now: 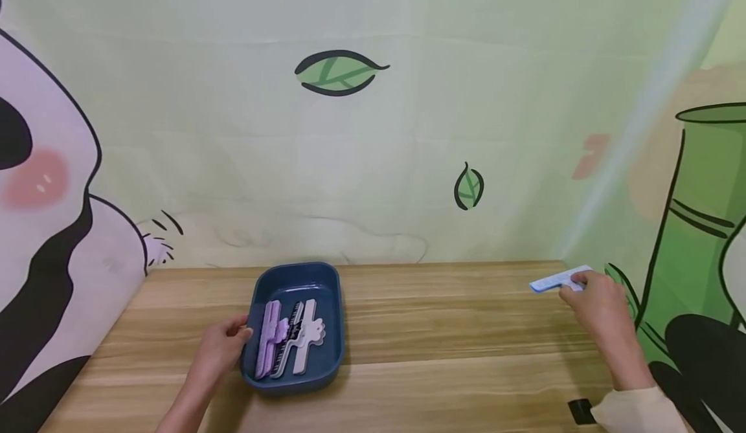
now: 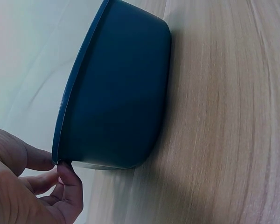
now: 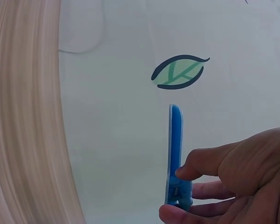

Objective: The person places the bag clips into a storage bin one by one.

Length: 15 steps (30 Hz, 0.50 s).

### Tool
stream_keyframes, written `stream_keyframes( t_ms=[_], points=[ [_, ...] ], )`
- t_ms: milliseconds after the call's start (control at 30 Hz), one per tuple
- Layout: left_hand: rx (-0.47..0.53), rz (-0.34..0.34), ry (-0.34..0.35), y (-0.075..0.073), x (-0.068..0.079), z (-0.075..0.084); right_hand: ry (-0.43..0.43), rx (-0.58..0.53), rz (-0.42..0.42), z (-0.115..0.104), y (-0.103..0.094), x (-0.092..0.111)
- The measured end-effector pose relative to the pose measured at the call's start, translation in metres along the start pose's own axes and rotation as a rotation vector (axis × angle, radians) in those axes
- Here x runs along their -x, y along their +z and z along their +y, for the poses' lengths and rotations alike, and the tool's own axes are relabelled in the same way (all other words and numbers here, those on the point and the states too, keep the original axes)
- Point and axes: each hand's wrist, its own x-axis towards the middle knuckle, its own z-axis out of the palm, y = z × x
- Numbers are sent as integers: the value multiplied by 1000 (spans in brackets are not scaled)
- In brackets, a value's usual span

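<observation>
A dark blue plastic basin (image 1: 340, 349) stands on the table, its rim pinched on the left side by my left hand (image 1: 218, 345). The left wrist view shows thumb and fingers at one corner of that rim. Inside the basin lie a purple clip (image 1: 269, 339), a black clip (image 1: 295, 320) and a white clip (image 1: 309, 339) with a paw-like handle. Off to the right, my right hand (image 1: 603, 310) holds a light blue clip (image 1: 553, 281) above the table. Up close, the blue clip (image 3: 175, 140) points upward between thumb and fingers, its spring visible.
The wood-grain table (image 1: 431, 329) meets a pale green printed backdrop (image 1: 408, 109) at its far edge. Near the right sleeve lies a small black object (image 1: 579, 411), its kind unclear. Printed bamboo (image 1: 699, 239) covers the backdrop on the right.
</observation>
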Motion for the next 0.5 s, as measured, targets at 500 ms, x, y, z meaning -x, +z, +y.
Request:
stream_keyframes(
  t_ms=[500],
  points=[
    [8, -8, -2, 0, 0, 0, -61, 32, 36, 3, -7, 2]
  ],
)
